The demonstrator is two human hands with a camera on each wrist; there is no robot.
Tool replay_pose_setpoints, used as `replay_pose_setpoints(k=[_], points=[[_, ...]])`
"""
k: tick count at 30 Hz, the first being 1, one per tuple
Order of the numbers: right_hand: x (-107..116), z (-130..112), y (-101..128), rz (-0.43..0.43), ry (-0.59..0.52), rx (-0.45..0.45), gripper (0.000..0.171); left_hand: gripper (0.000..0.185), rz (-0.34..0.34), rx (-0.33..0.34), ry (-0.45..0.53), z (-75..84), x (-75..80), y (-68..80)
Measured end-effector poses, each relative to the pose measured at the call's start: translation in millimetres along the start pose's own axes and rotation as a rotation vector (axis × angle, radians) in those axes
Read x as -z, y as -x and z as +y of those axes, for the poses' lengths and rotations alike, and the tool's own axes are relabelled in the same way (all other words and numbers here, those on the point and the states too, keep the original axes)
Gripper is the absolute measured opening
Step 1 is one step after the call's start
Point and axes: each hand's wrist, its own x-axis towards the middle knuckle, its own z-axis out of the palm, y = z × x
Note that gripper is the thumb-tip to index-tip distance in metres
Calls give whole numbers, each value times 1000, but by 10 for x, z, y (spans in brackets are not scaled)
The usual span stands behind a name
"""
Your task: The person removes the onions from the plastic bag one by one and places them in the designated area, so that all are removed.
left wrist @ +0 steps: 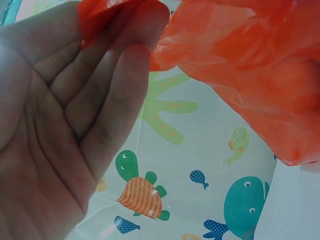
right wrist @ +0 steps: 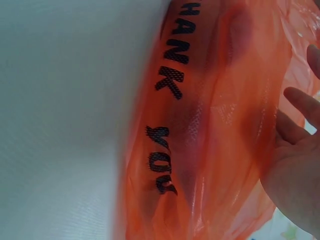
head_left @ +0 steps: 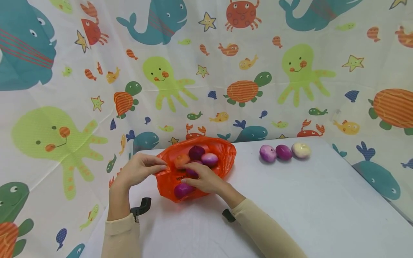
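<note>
Bag (head_left: 166,184) near far left corner of surface (head_left: 290,208); left hand (head_left: 143,167) pinching its rim; right hand (head_left: 203,177) at mouth, fingers loosely extended.

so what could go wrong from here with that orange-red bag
The thin-looking bag might tear where the left hand pinches its rim. If it tips, the round vegetables inside could roll out of its open mouth. The three loose vegetables on the table might roll away if bumped.
</note>
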Motion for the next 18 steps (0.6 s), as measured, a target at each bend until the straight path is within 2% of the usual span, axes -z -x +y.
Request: replay_pose_setpoints(k=[8, 18], points=[[-55, 28, 16, -48, -1, -42, 58, 22, -25, 38, -3, -18, 2, 5], [-114, 34, 12, -62, 17, -23, 56, 21, -46, 39, 1, 10, 13, 16]])
